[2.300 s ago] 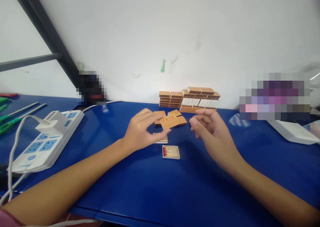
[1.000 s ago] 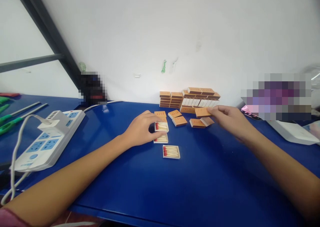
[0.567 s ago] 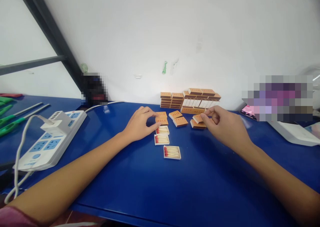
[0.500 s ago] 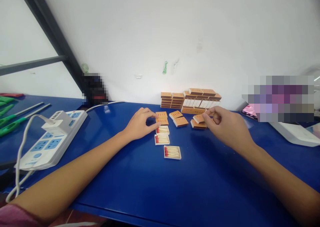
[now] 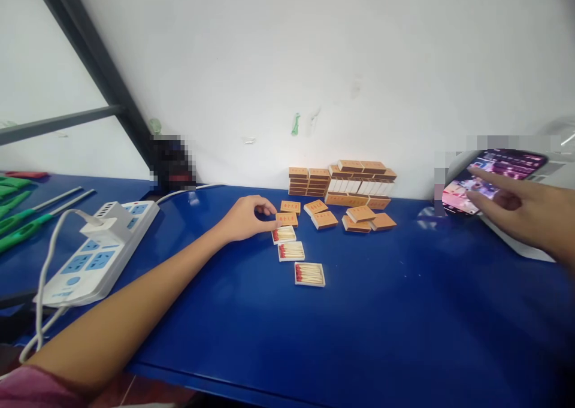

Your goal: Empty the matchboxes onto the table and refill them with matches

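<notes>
My left hand (image 5: 249,218) is closed, thumb and fingers at the left end of an orange matchbox (image 5: 287,219) lying on the blue table. Just below that box is an open matchbox tray (image 5: 284,235) of red-tipped matches. Two more filled trays, one in the middle (image 5: 291,251) and one nearest me (image 5: 309,274), lie further down. Another closed matchbox (image 5: 290,206) sits directly behind the held one. At the far right my right hand (image 5: 521,207) is open with fingers stretched over a lit smartphone (image 5: 494,180); fingertips are at its screen.
Stacked matchboxes (image 5: 359,183) stand against the wall. Several loose matchboxes (image 5: 362,214) lie in front of them, some overlapping. On the left are a white power strip (image 5: 101,258) with a cable and green-handled tools (image 5: 27,222). The table's front edge runs below.
My right hand has left the loose matchboxes and moved right to the phone. My left hand, its matchbox and the tray beneath have shifted slightly left.
</notes>
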Available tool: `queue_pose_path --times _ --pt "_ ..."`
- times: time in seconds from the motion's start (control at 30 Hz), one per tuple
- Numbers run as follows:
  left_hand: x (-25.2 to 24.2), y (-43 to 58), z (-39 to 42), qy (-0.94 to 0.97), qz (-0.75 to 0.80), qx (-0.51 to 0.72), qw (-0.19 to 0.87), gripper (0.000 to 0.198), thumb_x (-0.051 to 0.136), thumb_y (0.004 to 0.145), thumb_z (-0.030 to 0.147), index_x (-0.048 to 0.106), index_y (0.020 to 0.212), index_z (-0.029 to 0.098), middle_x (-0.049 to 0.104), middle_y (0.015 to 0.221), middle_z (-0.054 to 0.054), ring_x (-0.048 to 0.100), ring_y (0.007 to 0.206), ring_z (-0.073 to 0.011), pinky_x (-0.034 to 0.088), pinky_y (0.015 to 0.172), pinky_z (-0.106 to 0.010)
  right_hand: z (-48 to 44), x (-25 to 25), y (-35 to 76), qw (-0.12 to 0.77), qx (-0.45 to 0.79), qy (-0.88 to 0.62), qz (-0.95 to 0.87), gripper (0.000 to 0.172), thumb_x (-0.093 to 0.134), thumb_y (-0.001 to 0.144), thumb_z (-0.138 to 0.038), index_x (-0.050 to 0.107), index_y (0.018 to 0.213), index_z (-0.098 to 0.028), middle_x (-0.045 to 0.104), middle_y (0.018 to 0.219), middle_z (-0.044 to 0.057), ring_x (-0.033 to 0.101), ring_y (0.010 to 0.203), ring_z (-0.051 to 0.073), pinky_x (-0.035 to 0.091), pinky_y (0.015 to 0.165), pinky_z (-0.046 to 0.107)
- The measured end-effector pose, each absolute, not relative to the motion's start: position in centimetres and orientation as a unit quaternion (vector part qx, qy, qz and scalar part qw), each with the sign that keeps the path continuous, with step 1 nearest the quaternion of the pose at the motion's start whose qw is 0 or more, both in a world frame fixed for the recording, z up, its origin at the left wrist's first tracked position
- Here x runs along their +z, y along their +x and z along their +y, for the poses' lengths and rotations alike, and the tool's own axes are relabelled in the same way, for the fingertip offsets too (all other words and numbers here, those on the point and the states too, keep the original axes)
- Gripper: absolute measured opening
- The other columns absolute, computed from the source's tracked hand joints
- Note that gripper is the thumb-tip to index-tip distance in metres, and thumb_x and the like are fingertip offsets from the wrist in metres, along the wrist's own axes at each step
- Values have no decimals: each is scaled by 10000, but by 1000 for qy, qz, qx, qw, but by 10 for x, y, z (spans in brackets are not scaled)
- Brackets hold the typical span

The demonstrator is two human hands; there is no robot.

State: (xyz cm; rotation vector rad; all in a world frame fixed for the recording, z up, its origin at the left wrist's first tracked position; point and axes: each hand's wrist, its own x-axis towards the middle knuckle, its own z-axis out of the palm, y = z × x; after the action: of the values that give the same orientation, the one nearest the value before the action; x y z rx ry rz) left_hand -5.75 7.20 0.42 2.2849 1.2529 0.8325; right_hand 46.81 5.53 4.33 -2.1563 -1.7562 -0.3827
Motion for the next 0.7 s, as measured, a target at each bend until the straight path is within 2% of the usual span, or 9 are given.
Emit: queue_pose_path --times 0.13,0.27,0.37,0.5,0.6,0.7 --pt "3 -60 76 817 447 293 214 285 846 762 459 797 919 226 762 886 -32 691 806 -180 537 713 -309 59 36 484 121 -127 -781 -599 688 673 880 -440 589 1526 -219 745 766 81 607 705 296 392 695 405" --pt "2 -62 78 821 444 287 213 302 841 774 483 806 937 231 761 889 -33 666 783 -171 512 695 -302 60 31 491 126 -143 -792 -580 796 606 942 -545 455 1615 -147 777 926 211 590 645 302 370 686 441" --pt "1 -63 78 823 441 291 210 287 828 795 471 801 951 232 759 906 -34 665 794 -171 514 708 -306 58 32 497 158 -161 -804 -550 838 578 944 -586 398 1640 -155 766 1005 289 587 610 317 337 638 459" --pt "1 -62 77 828 431 291 208 354 840 787 489 792 1035 240 755 960 -42 681 857 -184 528 752 -319 50 41 481 226 -184 -793 -535 853 604 941 -505 312 1670 -172 772 987 262 664 797 392 344 658 466" --pt "0 -61 78 831 427 290 206 397 852 776 517 798 1066 251 748 954 -46 677 846 -188 530 755 -330 46 49 451 270 -197 -766 -549 772 568 980 -491 356 1643 -157 767 1024 245 682 962 380 377 740 466" --pt "-1 -60 78 828 430 294 207 358 845 784 528 809 1009 251 743 926 -47 670 817 -185 524 729 -328 45 53 418 290 -180 -732 -590 681 600 975 -437 435 1582 -178 768 1015 196 691 896 308 412 781 419"
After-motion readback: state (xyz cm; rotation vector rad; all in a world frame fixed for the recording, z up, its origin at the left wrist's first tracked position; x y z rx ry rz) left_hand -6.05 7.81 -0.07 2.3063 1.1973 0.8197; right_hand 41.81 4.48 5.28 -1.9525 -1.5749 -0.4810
